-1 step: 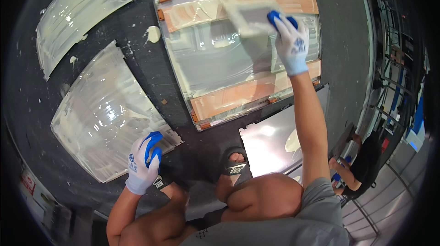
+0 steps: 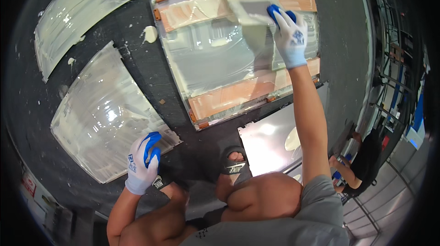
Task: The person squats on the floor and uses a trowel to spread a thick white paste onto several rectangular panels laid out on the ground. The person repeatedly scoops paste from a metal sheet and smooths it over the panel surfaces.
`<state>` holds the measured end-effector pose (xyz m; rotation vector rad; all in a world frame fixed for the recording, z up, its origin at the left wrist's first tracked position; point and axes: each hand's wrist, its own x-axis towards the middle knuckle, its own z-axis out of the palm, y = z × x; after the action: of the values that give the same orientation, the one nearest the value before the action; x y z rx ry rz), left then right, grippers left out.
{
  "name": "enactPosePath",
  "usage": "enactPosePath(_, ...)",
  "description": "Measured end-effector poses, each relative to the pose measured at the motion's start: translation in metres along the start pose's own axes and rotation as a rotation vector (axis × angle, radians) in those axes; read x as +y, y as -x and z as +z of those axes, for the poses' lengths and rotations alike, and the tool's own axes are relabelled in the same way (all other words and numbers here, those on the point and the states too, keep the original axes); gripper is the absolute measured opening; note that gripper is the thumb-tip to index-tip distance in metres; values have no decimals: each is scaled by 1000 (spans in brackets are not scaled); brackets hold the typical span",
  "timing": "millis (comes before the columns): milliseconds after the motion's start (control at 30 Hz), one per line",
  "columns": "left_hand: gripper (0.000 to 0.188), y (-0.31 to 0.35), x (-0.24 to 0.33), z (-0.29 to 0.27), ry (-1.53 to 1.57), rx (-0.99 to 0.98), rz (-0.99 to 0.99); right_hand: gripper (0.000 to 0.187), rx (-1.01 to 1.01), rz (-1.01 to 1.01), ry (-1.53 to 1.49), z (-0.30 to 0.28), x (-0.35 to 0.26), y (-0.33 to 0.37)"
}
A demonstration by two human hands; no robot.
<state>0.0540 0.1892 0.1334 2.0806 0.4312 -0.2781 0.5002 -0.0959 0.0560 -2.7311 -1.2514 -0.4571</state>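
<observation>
My right hand [image 2: 291,35], in a white glove with blue fingertips, is closed on the near edge of a flat spreader [image 2: 256,10] smeared with cream paste. The spreader lies over the far part of a rectangular panel [image 2: 206,65] that has a grey middle and orange strips, all coated with wet paste. A wet pool of paste shows on its grey part. My left hand [image 2: 143,161], gloved alike, hangs near the close corner of a curved, paste-coated panel [image 2: 107,113]. Its fingers are bent but apart from the thumb, with nothing seen between them.
Another coated curved panel [image 2: 87,14] lies at the far left. A paste blob [image 2: 150,34] sits on the dark floor [image 2: 137,67]. Close on the right is a shiny metal panel [image 2: 266,147] with a paste patch. Another person [image 2: 364,168] is at the right, near metal racks [image 2: 392,79].
My right hand and the spreader have shifted slightly farther away across the panel. The view has moved a little; my left hand stays in nearly the same place.
</observation>
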Motion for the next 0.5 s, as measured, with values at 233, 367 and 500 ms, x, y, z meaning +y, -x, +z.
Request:
enactPosePath(233,39,0,0,5,79,28,-87,46,116,-77,46,4,44,7)
enactPosePath(367,39,3,2,13,49,38,39,38,32,0,97,8,73,-2)
enactPosePath(500,46,5,-3,12,15,-19,39,37,-16,16,103,1,97,3)
